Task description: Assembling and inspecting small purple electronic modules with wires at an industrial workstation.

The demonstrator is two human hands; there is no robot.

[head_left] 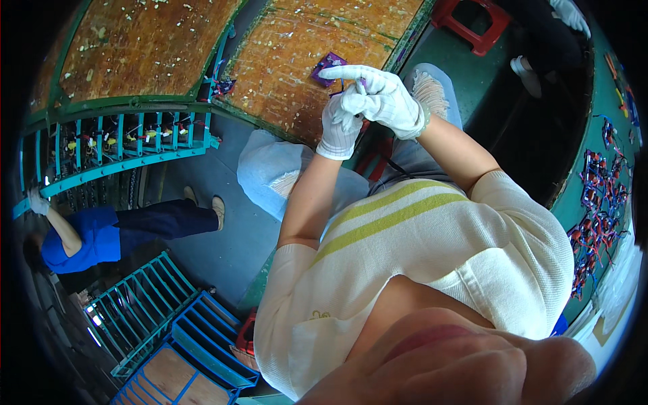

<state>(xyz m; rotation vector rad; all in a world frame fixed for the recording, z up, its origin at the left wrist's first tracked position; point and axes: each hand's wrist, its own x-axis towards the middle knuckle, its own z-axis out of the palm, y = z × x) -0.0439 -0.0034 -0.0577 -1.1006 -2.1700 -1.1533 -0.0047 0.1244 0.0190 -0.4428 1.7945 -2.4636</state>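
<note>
Both of my hands wear white gloves and meet above the near edge of a worn wooden tabletop [290,40]. My left hand [339,131] is closed, its fingertips up against the other glove. A thin dark purple strand [337,89] shows at its fingertips; its full shape is hidden. My right hand [388,104] has its index finger stretched out to the left, while thumb and other fingers are pinched together. A speck of purple shows between those fingers, too small to name. Just beyond the fingertips, a flat purple packet [331,67] lies on the tabletop.
A second wooden panel [135,47] adjoins at left, above a teal rack [121,145] with wired parts. A person in blue [84,239] stands at left. Bundles of wired parts [594,196] lie on a green surface at right. A red stool [472,23] stands beyond.
</note>
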